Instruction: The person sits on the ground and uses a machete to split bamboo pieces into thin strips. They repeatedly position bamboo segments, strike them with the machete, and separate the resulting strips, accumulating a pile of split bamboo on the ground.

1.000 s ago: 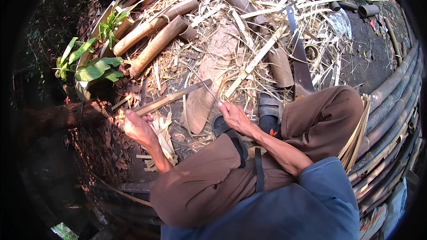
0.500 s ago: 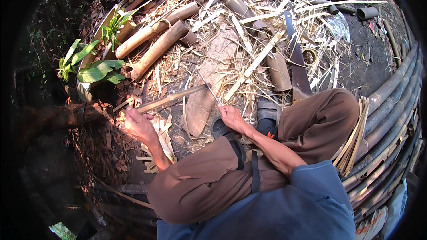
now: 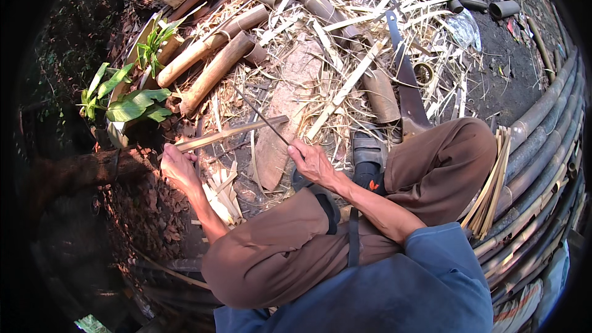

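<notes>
Slanting from left fingers (image 3: 171, 153), a narrow, straight, tan bamboo strip (image 3: 229, 134)

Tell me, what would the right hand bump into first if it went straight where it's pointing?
Probably the bamboo strip in the left hand. The right hand, holding a thin blade, points that way, but depth is unclear.

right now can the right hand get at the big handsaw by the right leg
Probably not straight away: the right hand grips a thin blade, and the bent right leg seems to hide some of the near end of the handsaw, though its far end lies exposed.
</notes>
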### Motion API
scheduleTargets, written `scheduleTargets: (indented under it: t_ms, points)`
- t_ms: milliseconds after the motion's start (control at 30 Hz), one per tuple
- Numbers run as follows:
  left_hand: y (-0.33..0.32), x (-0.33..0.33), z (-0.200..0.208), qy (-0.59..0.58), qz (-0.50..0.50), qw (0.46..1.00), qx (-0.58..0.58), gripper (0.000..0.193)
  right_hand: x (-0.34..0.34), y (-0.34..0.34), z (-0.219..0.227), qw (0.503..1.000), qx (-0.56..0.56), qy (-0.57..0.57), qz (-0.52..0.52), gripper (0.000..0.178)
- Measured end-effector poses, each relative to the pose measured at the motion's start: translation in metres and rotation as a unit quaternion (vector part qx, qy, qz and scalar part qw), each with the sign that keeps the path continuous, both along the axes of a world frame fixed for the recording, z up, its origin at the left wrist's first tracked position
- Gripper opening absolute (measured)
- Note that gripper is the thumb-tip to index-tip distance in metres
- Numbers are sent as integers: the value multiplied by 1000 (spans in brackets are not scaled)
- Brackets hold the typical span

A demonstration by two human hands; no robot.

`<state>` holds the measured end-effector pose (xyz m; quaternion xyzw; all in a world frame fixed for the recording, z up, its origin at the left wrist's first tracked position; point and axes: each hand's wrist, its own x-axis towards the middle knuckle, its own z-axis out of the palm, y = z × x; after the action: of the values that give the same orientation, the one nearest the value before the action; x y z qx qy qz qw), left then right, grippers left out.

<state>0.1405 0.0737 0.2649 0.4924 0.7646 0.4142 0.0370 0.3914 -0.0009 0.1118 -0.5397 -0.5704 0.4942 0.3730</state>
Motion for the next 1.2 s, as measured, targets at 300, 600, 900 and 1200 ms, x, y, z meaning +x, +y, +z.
scheduleTargets:
  t_ms: [300, 600, 900, 1200]
  points:
    - [-14, 11, -4, -17, 4, 1000, 7, 44, -2, -10, -9, 997, -72, -20, 25, 37]
    - [-15, 20, 2, -7, 18, 1000, 3, 43, -1, -10, -35, 999, 0, -43, 7, 39]
    - [-26, 5, -6, 19, 16, 1000, 13, 43, 0, -22, -20, 998, 10, -58, 26, 26]
    - [-30, 25, 3, -46, 4, 998, 42, 40, -1, -22, -47, 996, 39, -76, 18, 34]
